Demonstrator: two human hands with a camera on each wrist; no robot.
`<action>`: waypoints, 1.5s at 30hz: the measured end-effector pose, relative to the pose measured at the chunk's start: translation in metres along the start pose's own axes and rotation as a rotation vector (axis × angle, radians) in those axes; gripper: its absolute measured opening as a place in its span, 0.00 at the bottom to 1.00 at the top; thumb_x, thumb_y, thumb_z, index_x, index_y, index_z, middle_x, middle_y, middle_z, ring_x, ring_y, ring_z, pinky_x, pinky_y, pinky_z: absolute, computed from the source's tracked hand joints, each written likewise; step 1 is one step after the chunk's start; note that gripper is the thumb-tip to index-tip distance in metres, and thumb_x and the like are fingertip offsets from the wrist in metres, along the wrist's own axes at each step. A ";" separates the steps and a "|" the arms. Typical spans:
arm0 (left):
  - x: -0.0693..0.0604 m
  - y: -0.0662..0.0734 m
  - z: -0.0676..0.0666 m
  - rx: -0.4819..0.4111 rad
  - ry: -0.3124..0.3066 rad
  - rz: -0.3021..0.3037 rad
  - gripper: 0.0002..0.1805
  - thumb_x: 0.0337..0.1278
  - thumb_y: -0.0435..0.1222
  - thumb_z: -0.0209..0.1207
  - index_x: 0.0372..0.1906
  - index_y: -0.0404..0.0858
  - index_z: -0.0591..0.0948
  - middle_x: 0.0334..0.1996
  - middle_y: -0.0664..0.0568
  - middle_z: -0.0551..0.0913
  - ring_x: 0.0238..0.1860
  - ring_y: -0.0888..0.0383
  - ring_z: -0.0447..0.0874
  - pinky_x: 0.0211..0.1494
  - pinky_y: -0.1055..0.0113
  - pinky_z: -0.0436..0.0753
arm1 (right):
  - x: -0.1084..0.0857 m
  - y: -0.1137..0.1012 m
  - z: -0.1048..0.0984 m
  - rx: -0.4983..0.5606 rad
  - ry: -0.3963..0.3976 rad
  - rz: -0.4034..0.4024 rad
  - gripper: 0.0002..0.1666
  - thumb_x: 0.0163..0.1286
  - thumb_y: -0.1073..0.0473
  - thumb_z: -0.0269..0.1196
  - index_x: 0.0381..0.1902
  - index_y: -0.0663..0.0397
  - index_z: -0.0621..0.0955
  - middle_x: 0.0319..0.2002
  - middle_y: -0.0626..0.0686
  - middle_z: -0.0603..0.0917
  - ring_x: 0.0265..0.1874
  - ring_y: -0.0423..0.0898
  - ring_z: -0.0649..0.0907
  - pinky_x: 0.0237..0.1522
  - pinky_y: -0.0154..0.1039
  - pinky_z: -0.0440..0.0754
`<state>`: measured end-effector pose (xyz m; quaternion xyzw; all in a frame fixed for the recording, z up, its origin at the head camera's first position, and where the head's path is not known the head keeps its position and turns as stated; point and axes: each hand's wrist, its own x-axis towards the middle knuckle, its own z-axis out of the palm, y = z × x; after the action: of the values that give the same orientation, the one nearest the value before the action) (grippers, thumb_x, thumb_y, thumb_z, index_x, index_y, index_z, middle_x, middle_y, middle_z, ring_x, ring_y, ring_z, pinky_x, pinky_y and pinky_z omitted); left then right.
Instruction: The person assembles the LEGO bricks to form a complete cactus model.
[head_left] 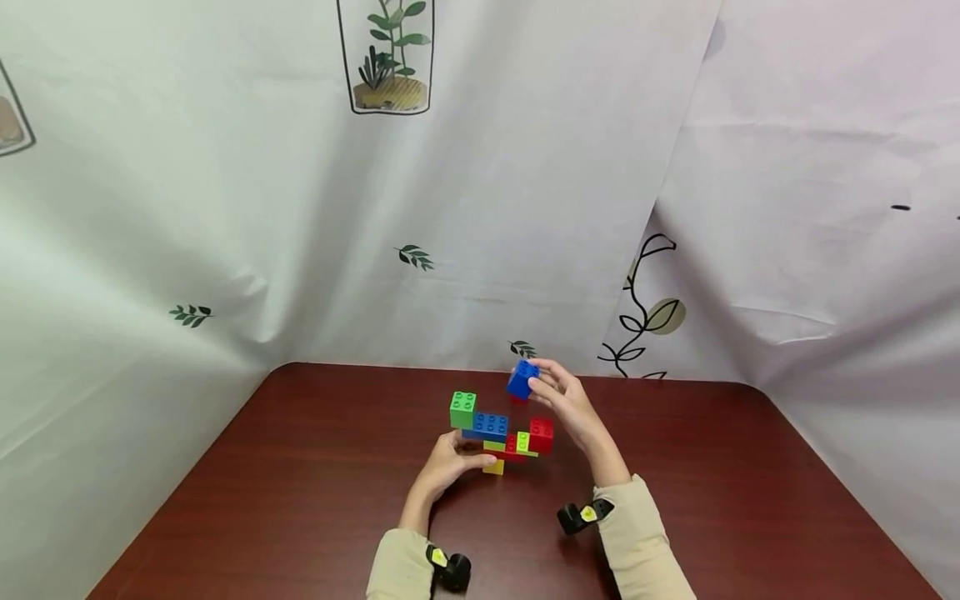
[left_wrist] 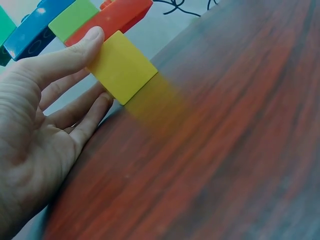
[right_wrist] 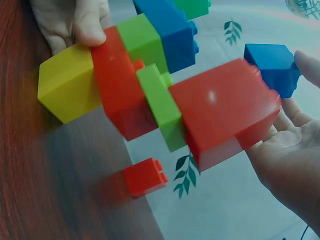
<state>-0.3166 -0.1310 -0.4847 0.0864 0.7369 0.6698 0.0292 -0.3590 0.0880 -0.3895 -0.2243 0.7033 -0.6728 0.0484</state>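
A stepped structure of toy building bricks stands on its yellow brick [left_wrist: 122, 67] on the table. Above that come a long red brick [right_wrist: 120, 82], lime bricks [right_wrist: 142, 42], a long blue brick [head_left: 491, 427] and a green brick [head_left: 462, 409]; a larger red brick [right_wrist: 225, 110] tops its right end. My left hand [head_left: 447, 463] grips the structure low down, thumb against the red and yellow bricks, fingers behind. Beyond the structure, my right hand [head_left: 567, 406] pinches a separate blue brick [head_left: 522, 379] between thumb and fingers, raised and apart from the structure.
A loose small red brick [right_wrist: 145, 177] sits on the brown wooden table [head_left: 300, 483], behind the structure and mostly hidden by the blue brick in the head view. White patterned cloth [head_left: 487, 208] hangs along the table's back edge and sides.
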 end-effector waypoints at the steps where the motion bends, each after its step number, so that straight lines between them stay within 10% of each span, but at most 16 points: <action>1: 0.001 0.000 0.000 0.005 0.008 0.004 0.29 0.52 0.37 0.70 0.57 0.30 0.76 0.52 0.35 0.83 0.45 0.53 0.86 0.47 0.61 0.85 | 0.001 -0.001 0.001 -0.002 -0.004 -0.007 0.27 0.74 0.57 0.54 0.66 0.64 0.66 0.65 0.70 0.72 0.52 0.37 0.81 0.64 0.52 0.75; 33: 0.000 0.002 0.002 0.013 0.015 0.021 0.30 0.50 0.38 0.71 0.56 0.27 0.77 0.50 0.33 0.84 0.45 0.51 0.87 0.46 0.66 0.85 | -0.004 -0.011 0.010 -0.124 -0.231 -0.100 0.22 0.69 0.60 0.61 0.56 0.66 0.73 0.55 0.71 0.80 0.47 0.45 0.86 0.53 0.40 0.83; 45: 0.001 0.000 0.003 0.011 0.013 0.010 0.29 0.51 0.38 0.71 0.57 0.30 0.77 0.51 0.34 0.83 0.48 0.48 0.86 0.52 0.59 0.84 | -0.007 -0.010 0.012 -0.262 -0.182 -0.086 0.22 0.69 0.58 0.62 0.58 0.61 0.78 0.51 0.65 0.83 0.50 0.57 0.83 0.50 0.45 0.84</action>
<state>-0.3166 -0.1275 -0.4848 0.0860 0.7404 0.6663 0.0204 -0.3459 0.0800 -0.3823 -0.3187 0.7676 -0.5536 0.0532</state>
